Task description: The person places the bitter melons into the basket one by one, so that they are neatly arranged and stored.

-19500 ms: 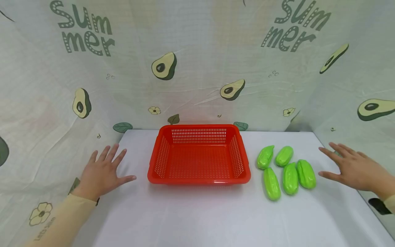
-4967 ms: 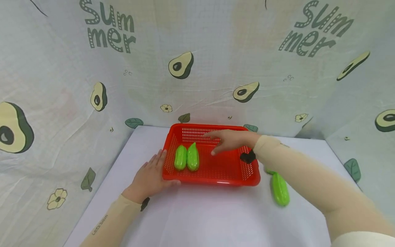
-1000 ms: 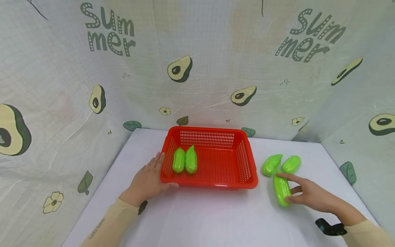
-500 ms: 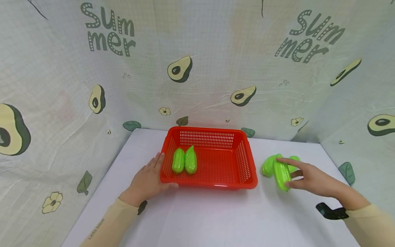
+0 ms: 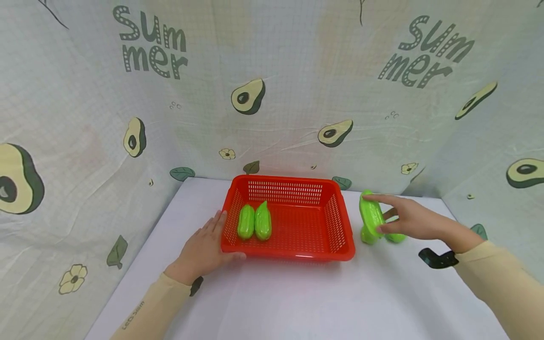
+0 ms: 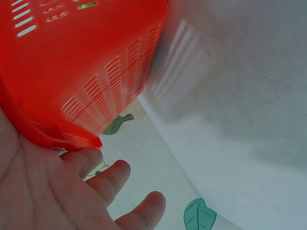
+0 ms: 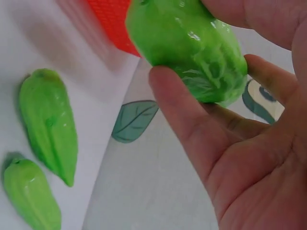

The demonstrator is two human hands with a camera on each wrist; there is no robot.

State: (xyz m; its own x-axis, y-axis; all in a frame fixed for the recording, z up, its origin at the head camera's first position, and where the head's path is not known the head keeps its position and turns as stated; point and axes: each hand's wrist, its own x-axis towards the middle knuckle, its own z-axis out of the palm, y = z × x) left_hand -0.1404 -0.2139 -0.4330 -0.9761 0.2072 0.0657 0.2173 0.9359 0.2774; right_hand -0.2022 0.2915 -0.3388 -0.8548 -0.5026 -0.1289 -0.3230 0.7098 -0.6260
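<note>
My right hand [image 5: 418,219] holds a glossy green papaya-shaped fruit [image 5: 370,215] above the table, right of the red basket [image 5: 293,256]. In the right wrist view, fingertips and thumb grip that ridged fruit around its sides. Two similar fruits, a blunt one [image 5: 246,223] and a pointed one [image 5: 263,224], lie side by side in the basket's left part. My left hand [image 5: 200,252] rests at the basket's left front corner. Its fingers [image 6: 108,182] extend past the rim in the left wrist view.
Two more green fruits, a larger one [image 7: 50,122] and a smaller one [image 7: 31,191], lie on the white table [image 5: 276,302], partly hidden under my right hand in the head view. A printed cloth [image 5: 289,94] hangs behind and beside the table.
The right hand has gripped a green fruit, lifted it off the table and carried it up and leftward. The left hand stays at the basket. Earlier, several fruits lay on the table.
</note>
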